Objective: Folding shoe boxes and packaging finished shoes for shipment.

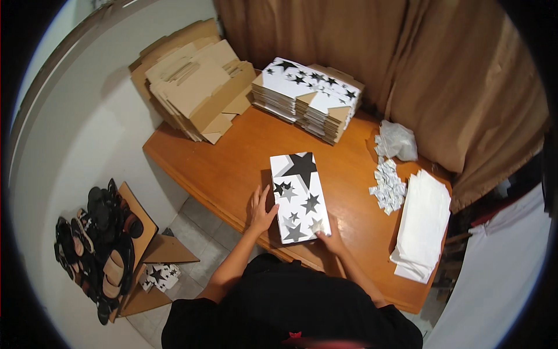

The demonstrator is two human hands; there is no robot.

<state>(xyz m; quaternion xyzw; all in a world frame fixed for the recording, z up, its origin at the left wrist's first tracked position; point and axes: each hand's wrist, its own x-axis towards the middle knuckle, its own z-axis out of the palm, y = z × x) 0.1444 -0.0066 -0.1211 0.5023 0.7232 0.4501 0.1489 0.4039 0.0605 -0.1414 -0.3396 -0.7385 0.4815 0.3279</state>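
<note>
The star-printed box (299, 198) lies closed on the wooden table (232, 168), its long axis running from near to far (tilted slightly left at the far end). The left hand (260, 210) rests open, fingers spread, against its left long edge; the right hand (330, 238) presses the near right corner, gripping nothing.

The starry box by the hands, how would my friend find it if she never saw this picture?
Look at the orange-brown wooden table. Near its front edge lies one white rectangular cardboard box with black and grey stars, with the left hand against its side and the right hand at its near corner. Unlike the flat starry stack at the back, it lies alone.
</note>
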